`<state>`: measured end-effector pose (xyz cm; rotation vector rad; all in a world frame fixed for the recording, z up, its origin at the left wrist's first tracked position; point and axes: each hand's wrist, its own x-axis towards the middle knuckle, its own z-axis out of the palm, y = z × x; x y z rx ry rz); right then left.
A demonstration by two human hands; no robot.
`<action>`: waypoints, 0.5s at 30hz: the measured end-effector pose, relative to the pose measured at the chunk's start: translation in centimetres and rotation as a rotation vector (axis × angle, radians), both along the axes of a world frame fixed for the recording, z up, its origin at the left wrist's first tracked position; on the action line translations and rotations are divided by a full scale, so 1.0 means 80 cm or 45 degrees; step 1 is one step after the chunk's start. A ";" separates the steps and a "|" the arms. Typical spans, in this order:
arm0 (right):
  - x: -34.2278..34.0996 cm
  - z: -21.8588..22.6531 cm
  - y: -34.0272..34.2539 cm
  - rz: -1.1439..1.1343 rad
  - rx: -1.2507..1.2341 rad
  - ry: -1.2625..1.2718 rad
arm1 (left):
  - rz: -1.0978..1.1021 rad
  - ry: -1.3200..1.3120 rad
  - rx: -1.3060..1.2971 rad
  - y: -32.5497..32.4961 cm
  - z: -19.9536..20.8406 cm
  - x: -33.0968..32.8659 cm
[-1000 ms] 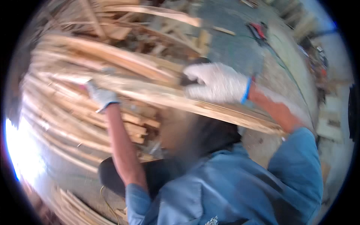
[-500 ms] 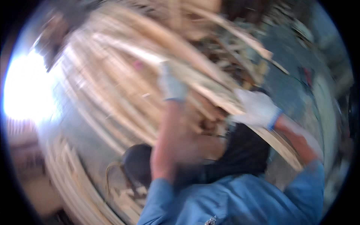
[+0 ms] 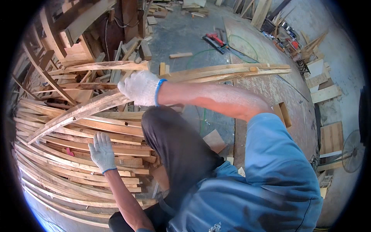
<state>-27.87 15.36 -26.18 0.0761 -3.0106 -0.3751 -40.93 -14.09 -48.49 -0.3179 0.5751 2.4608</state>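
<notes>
My right hand (image 3: pixel 141 88), in a white knit glove with a blue cuff, is closed around a long, rough wooden strip (image 3: pixel 83 109). The strip reaches down to the far left and passes behind my hand and forearm toward the right. Below it, my left hand (image 3: pixel 102 151), gloved the same way, is held flat with its fingers stretched out and nothing in them. Under that hand lies a wide pile of long wooden strips (image 3: pixel 112 136). A small pink scrap (image 3: pixel 69 151) sits among them.
A wooden frame (image 3: pixel 52 34) and offcuts stand at the upper left. On the grey floor lie a red-and-black tool (image 3: pixel 215 41), a green hose (image 3: pixel 241 36) and a short wood block (image 3: pixel 181 55). A fan (image 3: pixel 352 150) stands at the right, near boards (image 3: pixel 326 92) by the wall.
My view has swung to the right. My left hand has let go of the strip and opened over the pile. My right hand still grips the strip, with the arm now stretched across.
</notes>
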 end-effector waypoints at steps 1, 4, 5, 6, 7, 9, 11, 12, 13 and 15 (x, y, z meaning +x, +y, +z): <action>-0.003 0.001 -0.005 -0.029 -0.058 -0.045 | 0.021 -0.046 -0.050 0.001 0.002 0.005; -0.021 -0.025 -0.003 0.110 -0.322 0.111 | -0.255 0.438 0.382 -0.030 -0.057 -0.023; -0.020 -0.024 -0.010 0.080 -0.406 0.128 | -0.267 0.531 0.423 -0.032 -0.066 -0.030; -0.013 -0.049 0.007 0.140 -0.406 0.201 | -0.203 0.471 0.388 -0.011 -0.068 -0.020; -0.014 -0.053 -0.001 0.085 -0.391 0.109 | -0.131 0.433 0.363 -0.005 -0.077 -0.016; -0.001 -0.048 -0.011 -0.048 -0.239 -0.067 | -0.051 0.389 0.387 0.024 -0.109 -0.013; -0.004 -0.060 -0.014 -0.093 -0.248 -0.204 | 0.013 0.365 0.379 0.015 -0.138 -0.009; -0.001 -0.066 -0.008 -0.115 -0.230 -0.230 | -0.024 0.280 0.364 0.021 -0.133 -0.003; -0.001 -0.065 -0.008 -0.169 -0.214 -0.270 | -0.060 0.194 0.348 0.025 -0.120 0.005; -0.008 -0.074 -0.017 -0.184 -0.212 -0.302 | -0.079 0.062 0.257 0.015 -0.084 0.020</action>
